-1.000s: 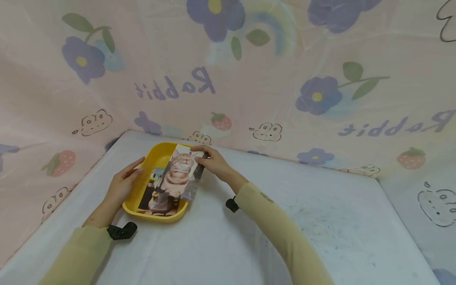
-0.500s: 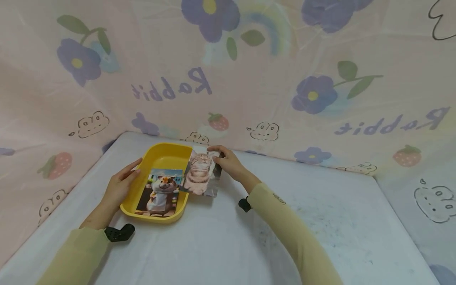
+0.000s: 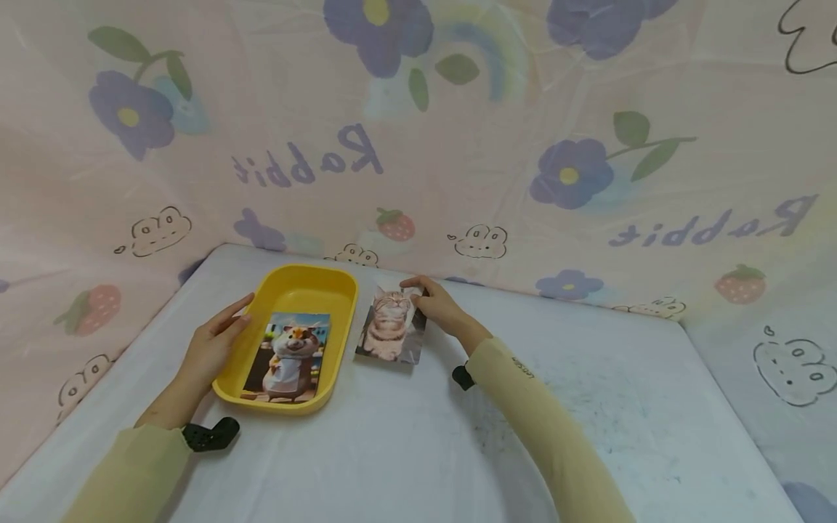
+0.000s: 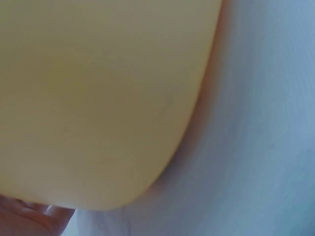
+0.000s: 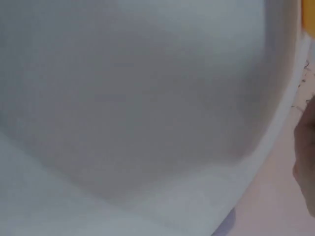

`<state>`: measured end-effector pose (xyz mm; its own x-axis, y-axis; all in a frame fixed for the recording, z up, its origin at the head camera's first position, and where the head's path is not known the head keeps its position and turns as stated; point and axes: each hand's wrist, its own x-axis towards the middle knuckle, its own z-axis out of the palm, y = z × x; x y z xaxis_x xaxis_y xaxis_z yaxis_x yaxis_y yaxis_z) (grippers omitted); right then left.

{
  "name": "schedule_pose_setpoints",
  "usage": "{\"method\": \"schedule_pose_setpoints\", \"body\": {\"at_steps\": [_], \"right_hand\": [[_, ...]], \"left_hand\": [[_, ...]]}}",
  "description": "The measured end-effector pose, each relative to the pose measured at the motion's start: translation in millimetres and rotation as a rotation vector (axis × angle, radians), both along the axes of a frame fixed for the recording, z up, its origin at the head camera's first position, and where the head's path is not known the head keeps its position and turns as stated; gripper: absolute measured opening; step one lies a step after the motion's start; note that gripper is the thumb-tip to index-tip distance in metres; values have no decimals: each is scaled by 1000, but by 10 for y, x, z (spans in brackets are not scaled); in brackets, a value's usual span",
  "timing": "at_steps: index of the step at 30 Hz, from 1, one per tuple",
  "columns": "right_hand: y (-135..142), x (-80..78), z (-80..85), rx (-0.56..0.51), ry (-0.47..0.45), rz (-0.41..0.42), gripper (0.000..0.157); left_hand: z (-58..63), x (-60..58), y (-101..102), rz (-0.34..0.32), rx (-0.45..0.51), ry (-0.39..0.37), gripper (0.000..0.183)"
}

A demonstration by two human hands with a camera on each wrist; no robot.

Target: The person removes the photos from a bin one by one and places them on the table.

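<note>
My left hand [image 3: 208, 350] holds the left side of a yellow plastic tray [image 3: 307, 296] in the head view, thumb by the rim and fingers along the outer wall. Inside the tray lies a picture card of a hamster in a white apron [image 3: 288, 359]. To the right of the tray, my right hand [image 3: 446, 306] pinches the upper right corner of a picture card of a striped cat [image 3: 390, 327], held tilted close over the table. The tray's outer wall [image 4: 98, 108] fills much of the left wrist view. Only the edge of my right hand [image 5: 306, 157] shows in the right wrist view.
A white cloth covers the table [image 3: 405, 450], with grey smudges [image 3: 588, 392] on its right part. Behind and to the left hangs a pink curtain [image 3: 445, 181] printed with flowers and rabbits. Each wrist wears a black device [image 3: 212, 434].
The cat card has moved right with my right hand, out from over the tray to beside it. The hamster card is now fully uncovered. My left hand stays at the tray's side.
</note>
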<state>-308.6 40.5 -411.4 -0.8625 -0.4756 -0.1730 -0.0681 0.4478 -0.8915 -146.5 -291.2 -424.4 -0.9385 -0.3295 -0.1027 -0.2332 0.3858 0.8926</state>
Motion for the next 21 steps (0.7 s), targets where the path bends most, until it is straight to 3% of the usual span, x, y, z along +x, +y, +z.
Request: {"method": "schedule_pose_setpoints", "body": {"at_steps": [8, 21], "right_hand": [[-23, -76, -79, 85, -27, 35, 39], [-170, -120, -118, 185, 28, -24, 38]], "left_hand": [[-10, 2, -2, -3, 7, 12, 55], [3, 15, 2, -2, 26, 19, 55]]}}
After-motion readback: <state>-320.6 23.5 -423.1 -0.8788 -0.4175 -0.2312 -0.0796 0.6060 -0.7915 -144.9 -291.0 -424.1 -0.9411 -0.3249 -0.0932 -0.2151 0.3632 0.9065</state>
